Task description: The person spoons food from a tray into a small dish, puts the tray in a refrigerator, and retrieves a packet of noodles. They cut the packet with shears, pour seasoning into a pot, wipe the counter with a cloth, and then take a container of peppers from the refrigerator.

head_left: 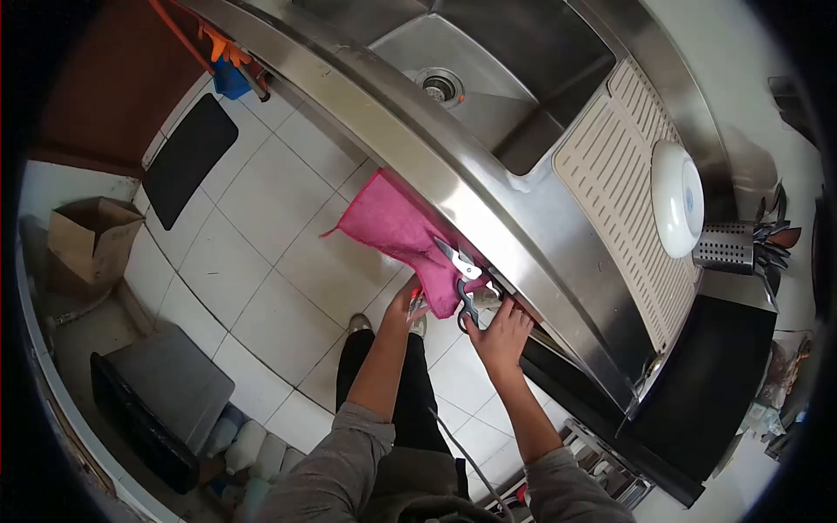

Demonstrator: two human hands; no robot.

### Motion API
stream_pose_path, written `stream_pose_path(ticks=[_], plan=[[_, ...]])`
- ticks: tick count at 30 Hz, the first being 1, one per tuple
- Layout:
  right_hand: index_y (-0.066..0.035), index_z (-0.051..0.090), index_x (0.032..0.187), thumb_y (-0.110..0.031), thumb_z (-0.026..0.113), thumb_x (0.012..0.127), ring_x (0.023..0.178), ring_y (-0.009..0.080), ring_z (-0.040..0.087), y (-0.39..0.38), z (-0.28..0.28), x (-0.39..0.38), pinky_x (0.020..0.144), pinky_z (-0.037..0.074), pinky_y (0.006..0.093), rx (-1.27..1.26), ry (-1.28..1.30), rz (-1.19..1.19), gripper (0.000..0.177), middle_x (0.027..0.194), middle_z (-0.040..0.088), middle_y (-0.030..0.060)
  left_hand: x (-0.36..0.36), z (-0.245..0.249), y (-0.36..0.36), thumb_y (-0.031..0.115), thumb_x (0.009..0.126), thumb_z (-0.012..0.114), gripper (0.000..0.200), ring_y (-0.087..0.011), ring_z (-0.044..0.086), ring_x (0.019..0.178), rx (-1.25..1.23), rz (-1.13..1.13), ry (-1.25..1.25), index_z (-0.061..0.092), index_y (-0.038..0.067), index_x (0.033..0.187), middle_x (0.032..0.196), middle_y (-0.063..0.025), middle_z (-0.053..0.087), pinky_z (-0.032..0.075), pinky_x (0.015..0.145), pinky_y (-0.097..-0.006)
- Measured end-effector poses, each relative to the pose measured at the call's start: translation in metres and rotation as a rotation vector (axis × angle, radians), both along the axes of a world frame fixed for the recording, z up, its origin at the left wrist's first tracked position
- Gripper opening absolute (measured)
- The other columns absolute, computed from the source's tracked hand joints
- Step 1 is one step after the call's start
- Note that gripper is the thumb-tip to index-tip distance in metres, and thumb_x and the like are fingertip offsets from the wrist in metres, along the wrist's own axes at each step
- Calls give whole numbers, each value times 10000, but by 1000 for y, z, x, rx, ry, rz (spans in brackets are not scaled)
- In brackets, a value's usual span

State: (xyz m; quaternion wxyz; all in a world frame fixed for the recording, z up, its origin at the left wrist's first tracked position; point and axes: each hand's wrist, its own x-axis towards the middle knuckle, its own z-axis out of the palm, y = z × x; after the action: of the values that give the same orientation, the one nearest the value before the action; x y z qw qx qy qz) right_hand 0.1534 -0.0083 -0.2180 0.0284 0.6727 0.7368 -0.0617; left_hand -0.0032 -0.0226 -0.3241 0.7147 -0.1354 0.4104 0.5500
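Observation:
My right hand [501, 338] is at the counter's front edge, its thumb against a dark handle loop of the kitchen scissors [466, 292]. The blades point up and away, over a pink cloth [392, 222] that hangs along the counter front. My left hand [404, 307] is beside the cloth's lower end, closed around a small, partly clear thing with a bit of red [416, 302]. What that thing is I cannot make out, and some fingers are hidden.
Above the counter edge lie a steel sink [488, 74], a beige draining mat [602, 166], a white bowl [678, 200] upside down and a utensil holder [725, 247]. A dark bin [166, 397], cardboard box [91, 240] and black mat [190, 157] are on the left.

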Motion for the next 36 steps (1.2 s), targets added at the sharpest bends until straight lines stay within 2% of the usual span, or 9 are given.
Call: stream_pose_path(ticks=[3, 5, 9, 10, 12, 14, 23, 26, 36], plan=[[64, 446, 1093, -418, 729, 654, 956, 376, 475, -7, 2, 2, 850, 313, 474, 94, -39, 56, 711, 970, 538, 226, -2, 25, 14, 319, 829, 589, 497, -261, 576, 1021, -240, -107, 80, 480, 71, 1246, 1143, -126, 568, 495, 843, -431], [47, 435, 1136, -376, 726, 670, 1006, 377, 448, -10, -1, 4, 847, 317, 473, 90, -28, 38, 693, 1028, 518, 224, 5, -46, -5, 330, 820, 600, 517, -251, 577, 1018, -157, -68, 4, 475, 78, 1254, 1139, -119, 571, 495, 837, -421], [24, 416, 1181, -358, 717, 685, 1035, 374, 429, -12, -19, 5, 858, 314, 475, -9, -25, -9, 695, 1089, 496, 223, -1, -34, -5, 325, 812, 623, 527, -222, 587, 987, -14, -82, 3, 472, 72, 1248, 1115, -104, 585, 493, 835, -377], [16, 405, 1200, -355, 716, 684, 1037, 372, 430, -10, -22, 3, 867, 313, 476, -34, -50, -12, 707, 1103, 491, 221, -2, 14, 11, 241, 824, 627, 402, -159, 606, 879, -132, -5, -13, 535, 42, 1159, 1023, -70, 616, 505, 735, -301], [-14, 362, 1256, -378, 731, 653, 931, 310, 427, -11, -34, 7, 765, 329, 413, 14, -153, 66, 795, 1111, 434, 164, 4, -16, 22, 222, 824, 629, 356, -144, 605, 850, 7, -63, 21, 554, 32, 1116, 990, -64, 622, 495, 705, -279], [-7, 374, 1246, -368, 725, 665, 1002, 341, 424, -8, -29, 0, 830, 320, 447, -52, -127, 34, 769, 1128, 453, 187, 8, -32, 26, 170, 806, 655, 217, -99, 594, 706, 128, -102, 119, 610, 31, 966, 843, -31, 635, 468, 598, -233], [-19, 403, 1176, -345, 761, 607, 1037, 335, 420, -48, -10, 19, 845, 328, 451, -145, -93, -179, 747, 1161, 446, 173, 30, -11, 37, 165, 776, 689, 125, -80, 539, 517, 90, -192, 247, 653, 58, 830, 668, 0, 608, 411, 470, -213], [2, 395, 1045, -189, 774, 524, 979, 386, 404, -93, -20, 62, 818, 350, 467, -81, -27, -344, 671, 1056, 418, 192, 26, -23, 42, 203, 789, 683, 143, -83, 518, 485, -24, -60, 166, 634, 70, 810, 611, 15, 565, 400, 446, -216], [61, 347, 1073, -148, 760, 613, 963, 388, 385, -188, -50, 102, 860, 290, 489, -36, 394, -393, 653, 1026, 393, 252, 15, -69, 34, 213, 860, 551, 201, -89, 555, 760, 18, -89, 193, 619, 63, 975, 877, 8, 602, 435, 670, -220]])
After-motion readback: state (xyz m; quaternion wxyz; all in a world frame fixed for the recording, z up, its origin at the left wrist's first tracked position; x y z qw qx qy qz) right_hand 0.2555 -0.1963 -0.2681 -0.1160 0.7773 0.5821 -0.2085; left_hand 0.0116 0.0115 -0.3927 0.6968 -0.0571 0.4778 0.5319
